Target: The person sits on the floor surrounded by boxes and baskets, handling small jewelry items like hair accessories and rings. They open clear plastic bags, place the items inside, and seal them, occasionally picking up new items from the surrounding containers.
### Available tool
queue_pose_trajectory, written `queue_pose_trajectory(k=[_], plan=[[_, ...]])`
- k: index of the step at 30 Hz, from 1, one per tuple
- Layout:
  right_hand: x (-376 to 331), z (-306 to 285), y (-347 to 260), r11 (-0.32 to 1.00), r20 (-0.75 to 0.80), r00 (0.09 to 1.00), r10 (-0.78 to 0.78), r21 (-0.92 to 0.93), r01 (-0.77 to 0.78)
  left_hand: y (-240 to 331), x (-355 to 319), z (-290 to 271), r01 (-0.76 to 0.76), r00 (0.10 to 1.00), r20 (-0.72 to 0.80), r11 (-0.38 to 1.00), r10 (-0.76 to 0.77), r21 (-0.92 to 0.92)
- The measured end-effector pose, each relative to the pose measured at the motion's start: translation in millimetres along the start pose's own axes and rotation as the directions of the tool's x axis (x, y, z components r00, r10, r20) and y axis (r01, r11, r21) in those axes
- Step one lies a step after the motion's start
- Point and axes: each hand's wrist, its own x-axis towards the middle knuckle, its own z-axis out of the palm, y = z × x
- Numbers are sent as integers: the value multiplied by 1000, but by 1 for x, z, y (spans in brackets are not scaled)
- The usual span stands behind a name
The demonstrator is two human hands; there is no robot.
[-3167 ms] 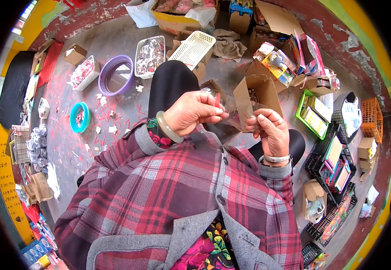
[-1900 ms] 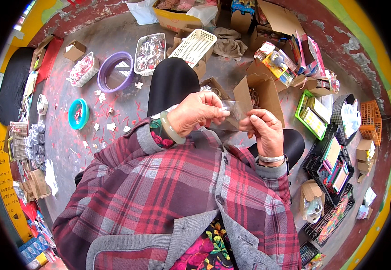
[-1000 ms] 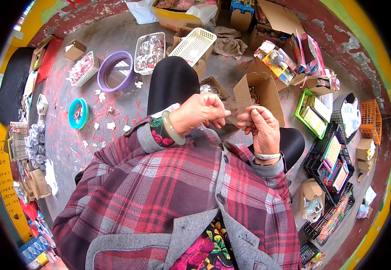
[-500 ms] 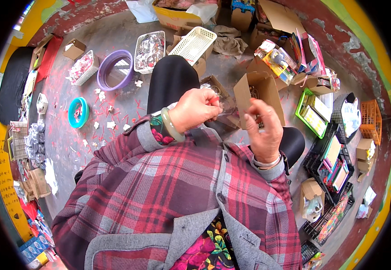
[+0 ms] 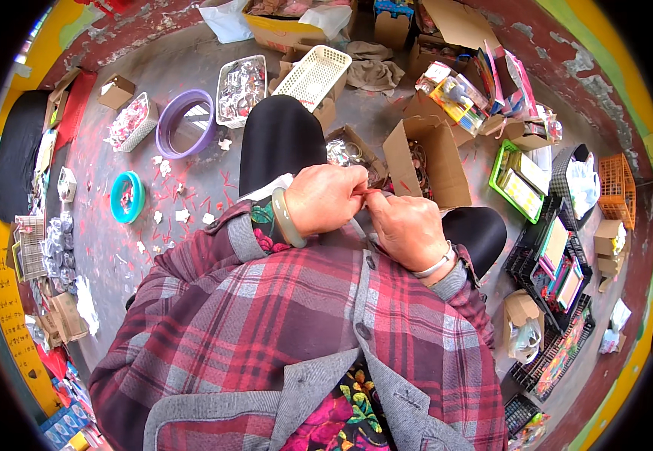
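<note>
In front of my chest both hands meet, fingertips touching. My left hand (image 5: 325, 199), a pale bangle at its wrist, is closed in a pinch on a small thin red strip (image 5: 370, 192). From the other side my right hand (image 5: 409, 229) pinches at the same strip, its fingers curled. Most of the strip is hidden by the fingers. Just beyond the hands stands an open cardboard box (image 5: 446, 167) with cord-like loops inside. Left of it is a smaller open carton (image 5: 375, 167), holding shiny clear packets (image 5: 343, 153).
Left of my knee are a purple basin (image 5: 162, 135), a turquoise bowl (image 5: 139, 203) and a white basket of wrapped pieces (image 5: 219, 94). Red strips and white scraps litter the floor. A green tray (image 5: 498, 167) and black crates (image 5: 518, 282) stand at right.
My right hand has moved left from beside the box, its spread fingers now closed, and meets my left hand. The left hand is slightly lower.
</note>
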Motion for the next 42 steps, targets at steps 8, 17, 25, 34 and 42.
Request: queue_pose_trajectory(k=[8, 17, 25, 34, 42], plan=[[-4, 5, 3, 995, 42, 999, -30, 93, 26, -1, 0, 2, 19, 998, -66, 995, -13, 103], [-3, 4, 3, 988, -56, 998, 20, 155, -11, -1, 3, -4, 163, 986, 84, 925, -142, -345], [-5, 5, 7, 950, -121, 966, 228, 243, -194, -5, 2, -1, 142, 988, 43, 749, -150, -647], [-1, 9, 5, 972, -219, 971, 94, 230, -42, -10, 1, 18, 213, 969, 106, 532, -225, -820], [-2, 12, 5, 998, -142, 988, -57, 2, 58, -11, 4, 19, 111, 989, 5, 724, -147, -680]])
